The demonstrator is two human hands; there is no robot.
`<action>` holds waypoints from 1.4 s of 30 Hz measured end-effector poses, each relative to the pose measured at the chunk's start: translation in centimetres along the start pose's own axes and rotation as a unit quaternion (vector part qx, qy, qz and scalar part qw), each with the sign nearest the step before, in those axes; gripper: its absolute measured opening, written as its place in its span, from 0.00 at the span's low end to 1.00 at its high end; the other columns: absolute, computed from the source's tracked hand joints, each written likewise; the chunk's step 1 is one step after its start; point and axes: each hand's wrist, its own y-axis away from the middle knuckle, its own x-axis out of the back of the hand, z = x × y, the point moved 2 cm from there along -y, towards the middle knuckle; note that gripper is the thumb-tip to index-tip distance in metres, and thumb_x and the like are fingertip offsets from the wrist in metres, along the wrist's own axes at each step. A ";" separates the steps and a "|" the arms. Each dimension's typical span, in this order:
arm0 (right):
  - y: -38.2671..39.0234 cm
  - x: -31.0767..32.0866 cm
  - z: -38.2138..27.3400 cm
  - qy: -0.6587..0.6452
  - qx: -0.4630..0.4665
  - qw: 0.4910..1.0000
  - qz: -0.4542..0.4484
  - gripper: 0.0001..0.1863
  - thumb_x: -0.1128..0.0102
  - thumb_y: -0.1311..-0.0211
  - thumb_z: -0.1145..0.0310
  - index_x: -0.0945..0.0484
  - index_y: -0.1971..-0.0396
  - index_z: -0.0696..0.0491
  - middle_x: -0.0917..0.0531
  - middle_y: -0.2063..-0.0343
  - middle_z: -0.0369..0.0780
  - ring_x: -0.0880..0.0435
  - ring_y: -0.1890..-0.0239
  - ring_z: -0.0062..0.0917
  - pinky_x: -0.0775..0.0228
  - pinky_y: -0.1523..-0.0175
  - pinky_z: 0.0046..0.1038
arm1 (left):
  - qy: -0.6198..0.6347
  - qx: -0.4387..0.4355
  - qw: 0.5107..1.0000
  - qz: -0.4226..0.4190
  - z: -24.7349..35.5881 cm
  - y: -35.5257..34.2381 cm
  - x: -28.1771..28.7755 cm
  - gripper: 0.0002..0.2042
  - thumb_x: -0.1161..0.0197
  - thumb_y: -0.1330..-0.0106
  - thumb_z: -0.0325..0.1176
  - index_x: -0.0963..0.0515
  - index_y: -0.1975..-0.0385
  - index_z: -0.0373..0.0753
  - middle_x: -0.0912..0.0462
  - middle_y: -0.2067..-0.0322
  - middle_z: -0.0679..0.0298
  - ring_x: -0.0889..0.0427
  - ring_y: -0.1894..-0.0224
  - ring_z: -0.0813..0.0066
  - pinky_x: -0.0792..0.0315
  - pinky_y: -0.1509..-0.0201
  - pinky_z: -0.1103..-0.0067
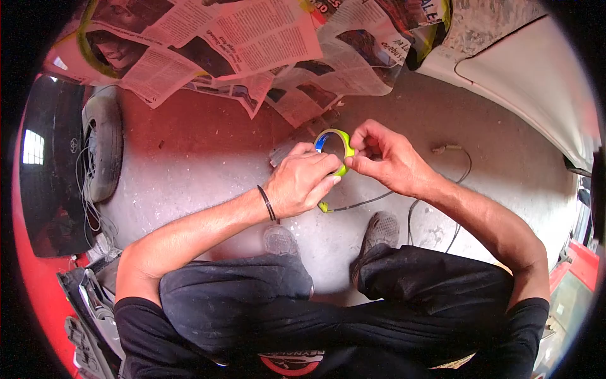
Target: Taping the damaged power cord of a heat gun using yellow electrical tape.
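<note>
A roll of bright yellow-green masking tape (349, 149) with a blue inner side is up in front of me, above the floor. My left hand (298, 182) is closed around its near left side, fingers reaching over the rim. My right hand (392, 161) is at the roll's right edge, thumb and forefinger pinched against the tape. Whether a loose tape end lies between those fingertips is too small to tell. Below the roll, a yellow-green fitting (324, 206) on a thin dark hose rests on the floor.
Newspaper sheets (252, 47) edged with yellow-green tape hang ahead. A pale panel (505, 76) slants at the far right. The dark hose (410, 221) loops across the grey floor (208, 170). On the left stand a tyre (104, 145) and a dark glossy panel (53, 164).
</note>
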 end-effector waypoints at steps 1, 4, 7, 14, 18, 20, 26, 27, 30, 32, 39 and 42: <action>-0.1 -0.2 0.0 -0.050 0.003 0.999 -0.003 0.13 0.26 0.22 0.72 0.21 0.46 0.56 0.16 0.56 0.31 0.19 0.53 0.14 0.22 0.46 0.24 | -0.003 0.002 1.000 0.002 -0.1 0.0 0.0 0.06 0.32 0.21 0.34 0.18 0.54 0.39 0.14 0.62 0.52 0.13 0.55 0.46 0.26 0.36 0.54; 0.6 0.0 0.2 -0.080 -0.006 0.997 -0.015 0.11 0.26 0.21 0.72 0.21 0.49 0.54 0.19 0.56 0.30 0.21 0.53 0.12 0.25 0.48 0.22 | 0.013 0.000 1.000 -0.017 -0.2 0.0 -0.7 0.07 0.34 0.21 0.34 0.19 0.53 0.39 0.15 0.60 0.50 0.15 0.54 0.44 0.25 0.39 0.54; 0.7 0.0 1.9 -0.053 -0.011 0.998 -0.037 0.11 0.28 0.21 0.73 0.21 0.49 0.54 0.20 0.58 0.29 0.22 0.54 0.11 0.26 0.48 0.22 | 0.039 -0.031 0.996 -0.069 -0.4 0.2 -1.6 0.08 0.35 0.22 0.32 0.20 0.49 0.38 0.16 0.57 0.50 0.16 0.54 0.42 0.23 0.42 0.53; 0.2 0.3 1.2 -0.074 -0.015 0.997 -0.030 0.14 0.30 0.22 0.75 0.23 0.43 0.54 0.15 0.59 0.32 0.18 0.53 0.14 0.25 0.45 0.24 | 0.056 0.009 0.996 -0.063 0.3 -0.3 -0.3 0.08 0.35 0.23 0.30 0.20 0.48 0.37 0.15 0.58 0.48 0.15 0.50 0.41 0.23 0.40 0.53; 0.0 0.4 1.0 0.066 0.011 0.997 -0.032 0.16 0.29 0.22 0.71 0.24 0.43 0.56 0.14 0.60 0.33 0.19 0.55 0.15 0.23 0.48 0.26 | 0.052 0.010 0.997 -0.056 0.3 -0.6 0.2 0.10 0.35 0.23 0.29 0.21 0.47 0.36 0.16 0.57 0.47 0.16 0.51 0.38 0.23 0.40 0.52; 0.1 0.1 0.3 0.080 0.020 0.996 -0.014 0.15 0.29 0.21 0.69 0.22 0.44 0.56 0.14 0.61 0.33 0.19 0.57 0.16 0.22 0.49 0.27 | 0.041 0.002 0.997 -0.065 0.4 -0.8 0.7 0.10 0.35 0.22 0.30 0.21 0.46 0.35 0.15 0.56 0.47 0.16 0.50 0.39 0.23 0.40 0.53; -0.2 -0.4 -1.1 0.094 0.086 0.988 0.090 0.18 0.31 0.17 0.64 0.21 0.40 0.61 0.07 0.52 0.48 0.09 0.53 0.27 0.17 0.46 0.36 | 0.057 0.061 0.996 -0.010 0.9 -1.1 1.9 0.09 0.38 0.17 0.33 0.21 0.45 0.37 0.15 0.56 0.48 0.15 0.50 0.42 0.22 0.42 0.53; -0.2 -0.5 -1.1 0.111 0.095 0.985 0.094 0.18 0.32 0.17 0.63 0.21 0.41 0.61 0.06 0.53 0.50 0.07 0.55 0.32 0.16 0.48 0.39 | 0.058 0.068 0.996 -0.007 0.9 -1.1 2.1 0.10 0.38 0.17 0.34 0.21 0.43 0.38 0.14 0.55 0.49 0.15 0.49 0.43 0.21 0.43 0.54; 0.0 0.0 -2.5 0.178 0.083 0.978 0.068 0.15 0.34 0.15 0.64 0.22 0.44 0.61 0.07 0.58 0.48 0.06 0.58 0.32 0.15 0.50 0.40 | 0.066 0.067 0.995 -0.027 1.3 -1.0 2.9 0.11 0.38 0.17 0.34 0.21 0.43 0.38 0.14 0.56 0.49 0.15 0.49 0.42 0.21 0.43 0.54; -0.1 0.8 -2.5 0.162 0.091 0.982 0.033 0.13 0.36 0.14 0.65 0.23 0.46 0.60 0.07 0.61 0.47 0.06 0.59 0.31 0.15 0.51 0.39 | 0.074 0.064 0.995 -0.037 1.8 -0.9 3.3 0.11 0.38 0.17 0.35 0.21 0.43 0.39 0.15 0.57 0.49 0.15 0.50 0.42 0.21 0.44 0.54; 0.4 2.4 -2.1 0.164 0.096 0.978 -0.080 0.10 0.43 0.11 0.64 0.25 0.53 0.56 0.11 0.68 0.48 0.08 0.64 0.44 0.18 0.57 0.45 | 0.157 0.079 0.979 -0.103 3.1 -0.3 2.4 0.11 0.38 0.17 0.36 0.22 0.43 0.38 0.15 0.62 0.49 0.15 0.55 0.40 0.23 0.50 0.53; 0.7 2.0 -2.0 0.191 0.107 0.972 -0.080 0.11 0.44 0.15 0.61 0.24 0.54 0.55 0.14 0.71 0.53 0.12 0.65 0.58 0.21 0.58 0.55 | 0.199 0.088 0.968 -0.122 3.2 -0.2 2.1 0.11 0.38 0.16 0.36 0.23 0.43 0.38 0.15 0.64 0.49 0.14 0.58 0.42 0.22 0.51 0.55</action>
